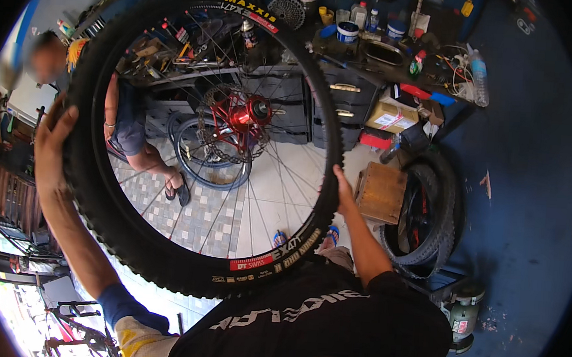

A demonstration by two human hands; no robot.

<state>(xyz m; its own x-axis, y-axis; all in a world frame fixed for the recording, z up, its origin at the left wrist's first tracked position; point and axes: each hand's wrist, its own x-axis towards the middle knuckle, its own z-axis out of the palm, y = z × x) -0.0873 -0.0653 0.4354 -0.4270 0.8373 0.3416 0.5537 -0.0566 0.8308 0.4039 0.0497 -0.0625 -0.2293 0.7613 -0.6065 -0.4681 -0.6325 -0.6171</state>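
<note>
A large bicycle wheel [85, 166] with a black knobby tyre is held up in front of me, tilted, taking up the middle of the view. Thin spokes run to its red hub [243, 114], and a metal brake rotor [204, 131] sits at the hub. My left hand [54, 135] grips the tyre's outer edge on the left, fingers bent against the tread. On the opposite side, my right hand [344, 190] holds the tyre's right edge; the wheel partly hides its fingers.
Behind the wheel stands a cluttered workbench [364, 71] with dark drawers [288, 113] beneath. Another person's leg [153, 160] shows through the spokes, near a smaller wheel [211, 174]. To my right are a wooden box [381, 192], stacked tyres [419, 255] and a metal canister [464, 317].
</note>
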